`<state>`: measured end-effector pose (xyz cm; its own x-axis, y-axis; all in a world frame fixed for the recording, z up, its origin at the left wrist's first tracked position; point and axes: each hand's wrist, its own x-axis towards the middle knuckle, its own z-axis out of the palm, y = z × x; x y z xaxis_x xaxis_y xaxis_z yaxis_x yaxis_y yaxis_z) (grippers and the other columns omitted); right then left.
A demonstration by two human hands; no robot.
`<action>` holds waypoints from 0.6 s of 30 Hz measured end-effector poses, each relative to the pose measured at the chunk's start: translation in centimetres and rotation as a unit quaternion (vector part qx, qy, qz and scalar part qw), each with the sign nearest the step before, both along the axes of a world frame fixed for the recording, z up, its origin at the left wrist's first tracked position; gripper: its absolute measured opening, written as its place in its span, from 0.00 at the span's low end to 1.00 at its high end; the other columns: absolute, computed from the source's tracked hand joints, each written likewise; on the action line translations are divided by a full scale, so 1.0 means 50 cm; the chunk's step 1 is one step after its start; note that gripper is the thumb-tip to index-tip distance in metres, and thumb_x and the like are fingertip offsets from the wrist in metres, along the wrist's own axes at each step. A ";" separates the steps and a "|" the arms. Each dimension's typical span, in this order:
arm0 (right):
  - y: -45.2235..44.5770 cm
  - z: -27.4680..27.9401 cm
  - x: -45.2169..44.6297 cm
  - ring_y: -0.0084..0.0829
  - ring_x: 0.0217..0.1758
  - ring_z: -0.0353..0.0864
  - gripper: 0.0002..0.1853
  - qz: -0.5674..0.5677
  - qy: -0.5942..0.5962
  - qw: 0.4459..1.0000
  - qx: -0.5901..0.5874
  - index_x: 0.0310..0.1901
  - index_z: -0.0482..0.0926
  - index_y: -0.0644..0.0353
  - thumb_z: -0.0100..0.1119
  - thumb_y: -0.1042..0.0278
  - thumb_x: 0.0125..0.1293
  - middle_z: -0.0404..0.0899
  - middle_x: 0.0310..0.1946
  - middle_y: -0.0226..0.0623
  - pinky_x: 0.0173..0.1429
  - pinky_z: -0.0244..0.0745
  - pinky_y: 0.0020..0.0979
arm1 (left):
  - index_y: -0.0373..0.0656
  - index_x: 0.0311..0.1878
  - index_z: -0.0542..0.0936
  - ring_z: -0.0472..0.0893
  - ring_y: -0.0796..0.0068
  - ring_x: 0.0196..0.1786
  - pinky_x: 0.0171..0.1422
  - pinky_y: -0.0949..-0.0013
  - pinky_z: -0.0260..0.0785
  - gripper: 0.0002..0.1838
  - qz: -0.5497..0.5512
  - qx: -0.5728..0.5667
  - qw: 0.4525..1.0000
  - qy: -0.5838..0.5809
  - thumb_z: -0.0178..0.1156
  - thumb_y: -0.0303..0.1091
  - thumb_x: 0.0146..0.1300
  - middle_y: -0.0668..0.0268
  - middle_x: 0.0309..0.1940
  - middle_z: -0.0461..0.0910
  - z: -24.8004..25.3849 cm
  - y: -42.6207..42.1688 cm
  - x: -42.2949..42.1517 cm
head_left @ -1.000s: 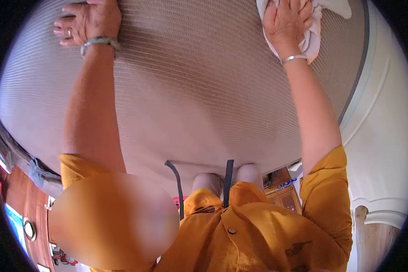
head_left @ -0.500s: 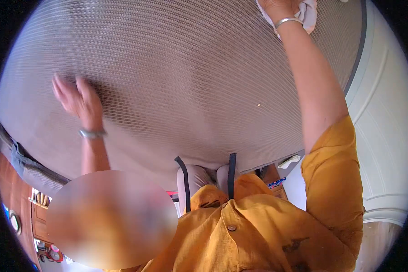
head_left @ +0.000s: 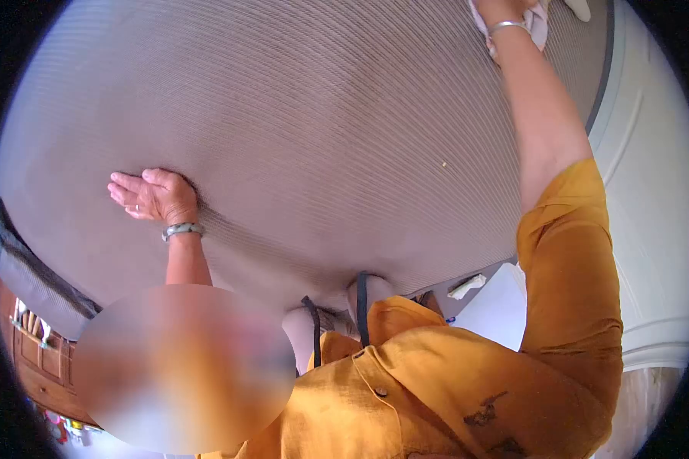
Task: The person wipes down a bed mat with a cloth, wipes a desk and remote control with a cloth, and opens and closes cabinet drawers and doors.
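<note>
A wide ribbed grey-brown mat point(head_left: 306, 130) covers the broad surface in front of me. My left hand point(head_left: 155, 197) rests on the mat at the left, open, with its fingers stretched out and nothing in it. It wears a ring, and a bangle circles the wrist. At the top right, my right hand point(head_left: 505, 11) grips a crumpled whitish cloth point(head_left: 540, 29) against the mat; the frame's top edge cuts off part of that hand. A small pale crumb point(head_left: 444, 164) lies on the mat between my arms.
A cream curved panel point(head_left: 647, 206) borders the mat's right side. Part of a white object point(head_left: 579, 8) shows at the top right edge. My knees are against the near edge. Wooden cabinets point(head_left: 42, 359) stand at the lower left. A blurred oval hides the area beside them.
My left hand has come down and right, from a blurred sweep to a sharp pose on the mat. My right hand has shifted slightly right with the cloth. My torso has tilted.
</note>
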<state>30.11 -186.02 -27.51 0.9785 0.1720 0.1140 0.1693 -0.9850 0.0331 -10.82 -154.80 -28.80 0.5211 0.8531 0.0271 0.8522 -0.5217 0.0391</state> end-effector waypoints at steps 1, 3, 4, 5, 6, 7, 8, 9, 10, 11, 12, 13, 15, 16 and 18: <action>-0.004 -0.004 0.003 0.54 0.74 0.47 0.28 0.026 -0.007 1.000 -0.006 0.66 0.63 0.57 0.42 0.55 0.66 0.51 0.73 0.39 0.75 0.40 0.50 | 0.32 0.71 0.51 0.45 0.50 0.75 0.74 0.43 0.37 0.36 0.004 -0.009 1.000 -0.002 0.38 0.44 0.64 0.44 0.72 0.46 0.006 -0.003 0.004; -0.031 -0.029 0.031 0.51 0.74 0.47 0.28 0.083 -0.036 0.996 -0.011 0.66 0.63 0.59 0.41 0.55 0.66 0.50 0.73 0.42 0.76 0.40 0.48 | 0.31 0.71 0.51 0.45 0.50 0.75 0.74 0.43 0.37 0.36 0.014 -0.014 1.000 -0.008 0.39 0.44 0.64 0.44 0.72 0.47 0.010 0.001 0.018; -0.047 -0.042 0.045 0.47 0.75 0.47 0.28 0.111 -0.060 0.992 -0.028 0.65 0.64 0.62 0.42 0.57 0.67 0.50 0.72 0.45 0.76 0.40 0.45 | 0.32 0.71 0.51 0.45 0.50 0.75 0.74 0.43 0.37 0.36 0.016 -0.014 1.000 -0.007 0.39 0.44 0.64 0.44 0.72 0.47 0.010 -0.001 0.016; -0.026 -0.034 0.041 0.47 0.74 0.49 0.28 0.096 -0.069 0.993 -0.009 0.65 0.64 0.62 0.41 0.57 0.67 0.53 0.71 0.46 0.75 0.42 0.45 | 0.32 0.71 0.52 0.44 0.50 0.76 0.74 0.43 0.37 0.36 0.017 -0.015 1.000 -0.004 0.39 0.44 0.63 0.44 0.72 0.47 0.011 -0.004 0.012; -0.011 -0.026 0.035 0.47 0.73 0.52 0.27 0.079 -0.079 0.994 0.011 0.65 0.64 0.63 0.41 0.57 0.67 0.56 0.70 0.47 0.75 0.43 0.45 | 0.32 0.71 0.51 0.44 0.50 0.76 0.74 0.42 0.36 0.37 0.018 -0.010 1.000 -0.002 0.40 0.44 0.63 0.45 0.72 0.47 0.009 -0.005 0.012; 0.006 -0.011 0.016 0.47 0.72 0.54 0.27 0.061 -0.084 0.994 0.028 0.64 0.64 0.64 0.41 0.57 0.67 0.58 0.69 0.47 0.74 0.45 0.45 | 0.32 0.71 0.51 0.44 0.49 0.76 0.74 0.42 0.36 0.36 0.018 -0.005 1.000 -0.001 0.40 0.44 0.63 0.45 0.72 0.47 0.004 -0.001 0.012; 0.054 0.008 -0.011 0.47 0.67 0.63 0.28 0.055 0.033 0.996 0.066 0.64 0.65 0.65 0.44 0.58 0.66 0.68 0.63 0.48 0.70 0.55 0.43 | 0.32 0.71 0.51 0.44 0.49 0.76 0.74 0.42 0.36 0.36 0.019 -0.001 1.000 0.004 0.40 0.44 0.63 0.45 0.72 0.46 0.000 0.000 0.007; 0.107 0.012 -0.069 0.46 0.60 0.66 0.23 0.094 0.107 0.983 0.119 0.57 0.69 0.63 0.47 0.60 0.63 0.70 0.57 0.46 0.65 0.58 0.45 | 0.33 0.71 0.50 0.44 0.49 0.76 0.74 0.42 0.35 0.36 0.017 0.000 1.000 0.009 0.41 0.43 0.63 0.46 0.72 0.46 0.000 -0.003 0.006; 0.167 0.012 -0.146 0.45 0.53 0.69 0.19 0.127 0.178 0.961 0.167 0.51 0.73 0.61 0.49 0.61 0.60 0.73 0.51 0.45 0.61 0.61 0.46 | 0.33 0.71 0.52 0.45 0.51 0.76 0.74 0.42 0.36 0.35 0.016 0.011 1.000 0.000 0.40 0.43 0.64 0.46 0.72 0.48 0.001 -0.006 0.010; 0.238 0.012 -0.237 0.41 0.43 0.71 0.12 0.193 0.073 0.953 0.221 0.41 0.74 0.61 0.52 0.64 0.57 0.74 0.40 0.43 0.53 0.65 0.44 | 0.33 0.71 0.51 0.44 0.50 0.76 0.74 0.42 0.35 0.35 0.013 0.009 1.000 0.002 0.40 0.43 0.64 0.46 0.72 0.47 0.003 -0.008 0.014; 0.309 0.012 -0.328 0.38 0.33 0.72 0.07 0.257 -0.037 0.932 0.255 0.31 0.75 0.60 0.54 0.66 0.54 0.75 0.29 0.40 0.45 0.69 0.42 | 0.34 0.72 0.50 0.43 0.50 0.76 0.74 0.42 0.34 0.36 0.011 0.007 1.000 0.005 0.40 0.43 0.63 0.46 0.72 0.47 0.003 -0.005 0.010; 0.364 0.005 -0.398 0.38 0.37 0.74 0.08 0.365 0.015 0.905 0.216 0.30 0.76 0.60 0.56 0.66 0.52 0.76 0.31 0.40 0.48 0.70 0.43 | 0.34 0.72 0.49 0.43 0.50 0.76 0.74 0.42 0.34 0.36 0.008 0.003 1.000 0.007 0.40 0.43 0.63 0.46 0.72 0.46 0.002 -0.004 0.006; 0.407 0.076 -0.534 0.40 0.53 0.73 0.16 0.434 0.102 0.868 0.221 0.41 0.79 0.59 0.58 0.60 0.51 0.77 0.44 0.37 0.59 0.69 0.45 | 0.35 0.72 0.50 0.43 0.51 0.76 0.75 0.46 0.34 0.41 0.009 -0.002 1.000 -0.018 0.47 0.52 0.61 0.46 0.72 0.47 -0.021 0.008 -0.013; 0.406 0.070 -0.549 0.40 0.56 0.71 0.17 0.468 0.082 0.829 0.293 0.42 0.80 0.56 0.58 0.58 0.52 0.77 0.45 0.36 0.60 0.69 0.44 | 0.36 0.71 0.52 0.44 0.51 0.75 0.75 0.47 0.35 0.43 0.000 0.012 0.999 -0.033 0.49 0.54 0.60 0.46 0.71 0.48 -0.052 0.015 -0.032; 0.403 0.029 -0.557 0.40 0.58 0.70 0.17 0.503 0.052 0.783 0.362 0.44 0.80 0.52 0.58 0.56 0.53 0.77 0.46 0.33 0.60 0.69 0.44 | 0.37 0.69 0.57 0.50 0.50 0.73 0.73 0.49 0.42 0.49 -0.012 -0.058 0.986 -0.153 0.57 0.63 0.53 0.46 0.68 0.55 -0.019 0.005 -0.016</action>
<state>2.27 -165.88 -26.08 0.4004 0.7890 0.4660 0.8362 -0.1065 -0.5380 -11.61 -154.55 -29.74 0.5232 0.8475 0.0893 0.7789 -0.5181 0.3533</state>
